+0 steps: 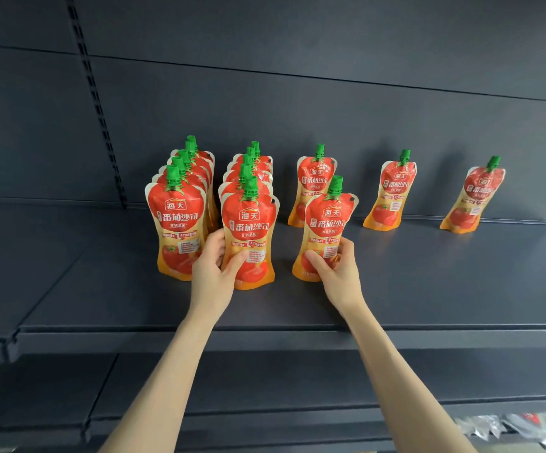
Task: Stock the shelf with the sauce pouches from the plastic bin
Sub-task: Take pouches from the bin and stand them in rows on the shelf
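Observation:
Red and orange sauce pouches with green caps stand on the dark shelf (pixel 428 282). Two rows of several pouches each fill the left part; the leftmost row's front pouch (pixel 176 223) stands free. My left hand (pixel 214 269) grips the lower part of the second row's front pouch (pixel 250 230), thumb across its face. My right hand (pixel 337 269) grips the bottom of a third pouch (pixel 329 223), upright and tilted slightly, in front of a single pouch (pixel 314 181) by the back wall. The plastic bin is not in view.
Two more single pouches (pixel 391 191) (pixel 474 197) lean by the back panel to the right, with bare shelf in front of them. A slotted upright (pixel 97 103) runs down the back wall at left. A lower shelf (pixel 265 380) lies beneath. Crinkled clear plastic (pixel 500 426) shows at bottom right.

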